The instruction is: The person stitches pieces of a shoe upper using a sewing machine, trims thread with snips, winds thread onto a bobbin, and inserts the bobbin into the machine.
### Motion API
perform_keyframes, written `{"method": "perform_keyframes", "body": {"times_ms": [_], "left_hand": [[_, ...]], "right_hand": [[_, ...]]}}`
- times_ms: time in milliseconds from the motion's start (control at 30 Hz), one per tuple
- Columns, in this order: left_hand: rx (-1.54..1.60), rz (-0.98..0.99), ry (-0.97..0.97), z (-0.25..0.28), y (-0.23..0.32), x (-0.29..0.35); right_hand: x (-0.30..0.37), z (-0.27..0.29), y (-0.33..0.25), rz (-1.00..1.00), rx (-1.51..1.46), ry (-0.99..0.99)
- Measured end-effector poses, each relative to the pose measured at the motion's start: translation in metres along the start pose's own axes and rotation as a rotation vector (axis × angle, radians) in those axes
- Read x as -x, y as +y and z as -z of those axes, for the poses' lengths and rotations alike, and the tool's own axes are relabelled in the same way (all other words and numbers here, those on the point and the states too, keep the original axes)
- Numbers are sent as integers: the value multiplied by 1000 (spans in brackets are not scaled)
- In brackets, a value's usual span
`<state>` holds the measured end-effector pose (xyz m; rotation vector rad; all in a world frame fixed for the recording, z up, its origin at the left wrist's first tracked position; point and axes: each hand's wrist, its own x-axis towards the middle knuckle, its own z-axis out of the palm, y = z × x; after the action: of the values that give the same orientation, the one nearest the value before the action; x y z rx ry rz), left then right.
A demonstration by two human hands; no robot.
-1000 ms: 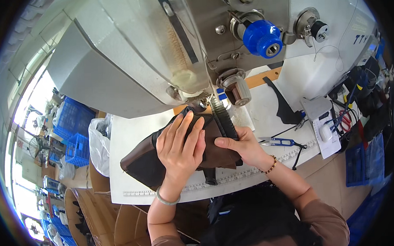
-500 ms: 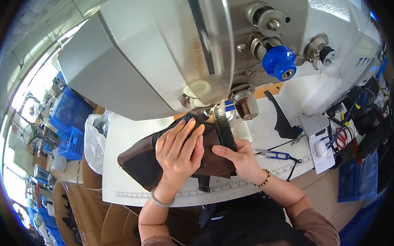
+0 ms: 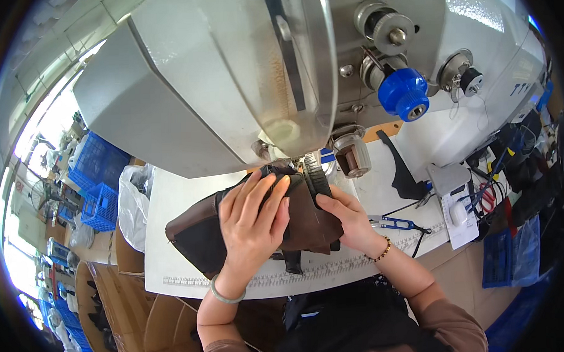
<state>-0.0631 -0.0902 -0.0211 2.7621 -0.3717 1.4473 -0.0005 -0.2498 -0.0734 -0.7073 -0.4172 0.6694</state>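
A sewn piece of brown and black leather-like material lies under the head of a grey-white sewing machine. My left hand rests on its upper side, fingers stretched out and pointing toward the needle area. On the right edge, my right hand pinches the piece, thumb on top and the other fingers mostly hidden. A ribbed black strip runs along that edge, between the right thumb and the presser area. The machine head and the material hide the needle tip.
Right of the work lie blue thread snips, a curved black piece and a white device. A ruler strip follows the table's front edge. Cardboard boxes and blue crates stand at the left.
My right hand has shifted slightly toward the machine, and less of the ribbed strip shows. My left hand has moved a little left, staying on the piece.
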Motion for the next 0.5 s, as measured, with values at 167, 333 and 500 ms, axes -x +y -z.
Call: {"method": "perform_keyframes", "body": {"times_ms": [167, 333, 500], "left_hand": [[-329, 298, 26, 38, -15, 2], [-147, 425, -9, 47, -28, 11], [-200, 294, -70, 47, -27, 17]], "right_hand": [[-7, 9, -18, -50, 135, -36], [-13, 6, -26, -132, 288, -54], [-17, 11, -14, -75, 432, 23]]}}
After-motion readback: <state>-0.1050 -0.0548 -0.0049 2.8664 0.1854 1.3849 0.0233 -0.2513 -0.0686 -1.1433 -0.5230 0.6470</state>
